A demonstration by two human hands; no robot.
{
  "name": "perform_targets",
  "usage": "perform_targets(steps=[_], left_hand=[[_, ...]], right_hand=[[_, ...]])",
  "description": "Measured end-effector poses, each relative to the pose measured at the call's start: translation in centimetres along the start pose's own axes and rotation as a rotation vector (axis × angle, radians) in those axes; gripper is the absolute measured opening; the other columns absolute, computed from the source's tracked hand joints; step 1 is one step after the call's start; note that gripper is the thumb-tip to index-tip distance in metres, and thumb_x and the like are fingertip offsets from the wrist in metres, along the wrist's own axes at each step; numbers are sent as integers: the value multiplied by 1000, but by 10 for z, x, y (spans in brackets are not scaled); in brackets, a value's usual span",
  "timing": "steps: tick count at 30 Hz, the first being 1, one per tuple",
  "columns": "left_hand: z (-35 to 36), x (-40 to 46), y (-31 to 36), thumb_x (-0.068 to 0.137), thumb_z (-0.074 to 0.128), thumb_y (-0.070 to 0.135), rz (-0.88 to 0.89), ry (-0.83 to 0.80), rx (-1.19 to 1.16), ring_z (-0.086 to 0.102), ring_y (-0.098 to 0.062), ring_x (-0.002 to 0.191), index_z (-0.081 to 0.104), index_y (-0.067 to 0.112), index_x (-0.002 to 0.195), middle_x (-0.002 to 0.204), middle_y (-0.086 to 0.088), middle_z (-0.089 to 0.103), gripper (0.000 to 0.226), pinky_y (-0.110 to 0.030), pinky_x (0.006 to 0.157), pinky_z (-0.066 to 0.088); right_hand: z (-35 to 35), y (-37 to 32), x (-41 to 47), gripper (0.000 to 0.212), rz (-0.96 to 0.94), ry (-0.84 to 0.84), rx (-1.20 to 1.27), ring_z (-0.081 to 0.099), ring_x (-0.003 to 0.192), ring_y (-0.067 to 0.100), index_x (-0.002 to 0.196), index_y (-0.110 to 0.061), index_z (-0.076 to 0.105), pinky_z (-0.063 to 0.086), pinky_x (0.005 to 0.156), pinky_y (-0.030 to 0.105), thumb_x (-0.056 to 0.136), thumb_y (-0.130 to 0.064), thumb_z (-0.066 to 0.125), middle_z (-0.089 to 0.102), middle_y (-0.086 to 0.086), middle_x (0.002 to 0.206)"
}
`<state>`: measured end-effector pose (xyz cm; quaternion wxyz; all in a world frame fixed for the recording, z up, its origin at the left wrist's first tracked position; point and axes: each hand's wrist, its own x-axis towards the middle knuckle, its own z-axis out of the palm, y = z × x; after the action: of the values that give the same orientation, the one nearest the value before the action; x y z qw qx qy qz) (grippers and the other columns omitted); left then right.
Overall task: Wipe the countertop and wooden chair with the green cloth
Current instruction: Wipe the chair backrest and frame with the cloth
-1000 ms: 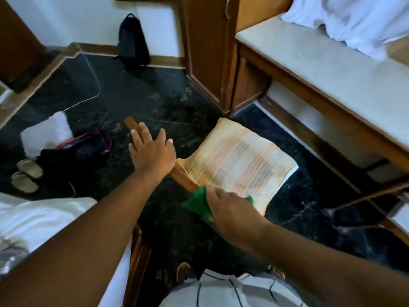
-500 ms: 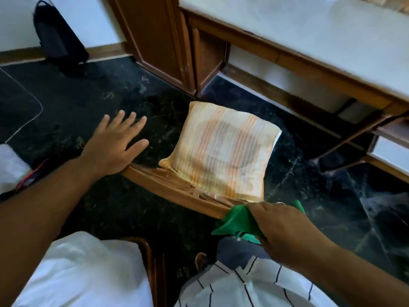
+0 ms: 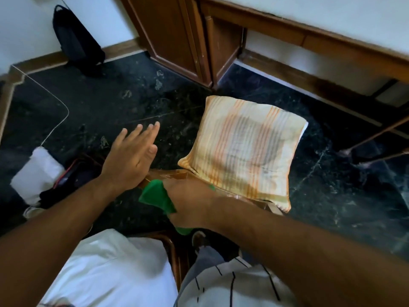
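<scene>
Dark marble floor [image 3: 132,103] spreads open to the left, where a black backpack [image 3: 76,42] leans on the wall. The striped cushion [image 3: 243,149] crowds the wooden chair [image 3: 174,175], leaving only its near edge bare. There the right hand [image 3: 190,202] clutches the green cloth [image 3: 156,196]; the left hand [image 3: 130,158] hovers flat, fingers spread.

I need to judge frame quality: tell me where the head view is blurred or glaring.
Head view: right hand and green cloth smeared by motion; striped cushion fairly sharp; countertop washed out bright; dark floor shows faint reflections.
</scene>
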<state>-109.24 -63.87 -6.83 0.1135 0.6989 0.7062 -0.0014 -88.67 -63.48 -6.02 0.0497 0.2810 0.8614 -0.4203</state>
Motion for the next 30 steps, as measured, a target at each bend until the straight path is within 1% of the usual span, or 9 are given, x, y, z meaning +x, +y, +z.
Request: perform_targets(steps=[3,7,11,14,17,20,22,25,30], left_hand=[[2,1,-3,98,0,60,33,0,-3,23,-28,152,18,21,158,162,-7,33,74,-52,123,14],[5,0,-6,98,1,61,51,61,-41,26,-27,151,20,22,158,161,-6,34,74,-52,122,17],[6,-2,-7,99,2,58,66,141,-78,29,-27,150,18,21,158,160,-7,36,72,-50,121,18],[7,-5,-12,97,-2,62,137,223,-197,33,-25,149,15,14,159,159,-8,39,80,-48,121,19],[5,-6,-19,90,-6,70,220,301,-515,30,-8,149,6,12,159,160,-4,37,91,-44,125,7],[2,-10,-24,87,-4,76,252,295,-681,25,4,147,1,11,158,159,-6,36,96,-58,122,8],[0,-13,-23,87,-3,77,273,263,-653,32,-1,145,0,12,158,158,-6,38,97,-62,119,17],[-4,-13,-23,91,5,74,286,204,-543,48,-17,129,9,7,158,158,-5,38,95,-61,116,23],[-2,-37,9,90,44,59,403,138,-306,33,-28,147,38,12,151,155,-7,43,77,-51,123,13]], right_hand=[[-7,38,-69,53,48,-68,46,56,85,4,121,-41,48,39,64,11,77,-29,74,61,-16,99],[-10,68,-161,63,340,-8,-206,60,92,-5,134,-57,31,39,67,9,76,-59,52,65,-29,111],[-5,47,-144,49,386,-50,-455,64,95,11,130,-39,44,45,70,26,84,-53,50,66,-15,109],[9,12,-78,32,308,38,-410,65,86,19,114,-26,53,46,69,29,89,-44,60,68,-6,101],[23,-25,-12,27,312,185,-375,68,91,30,108,-20,55,51,72,37,85,-31,65,70,4,102],[26,-41,15,34,325,217,-376,68,93,32,110,-18,55,45,67,36,86,-40,65,69,6,104],[23,-37,6,53,316,201,-295,66,98,30,116,-19,54,45,71,36,85,-61,60,68,6,110],[14,-18,-39,81,421,352,-111,55,126,28,143,-27,42,45,100,43,85,-81,26,57,5,142],[17,19,-89,67,789,595,-136,45,135,30,149,-18,38,38,107,44,99,-58,17,50,9,149]])
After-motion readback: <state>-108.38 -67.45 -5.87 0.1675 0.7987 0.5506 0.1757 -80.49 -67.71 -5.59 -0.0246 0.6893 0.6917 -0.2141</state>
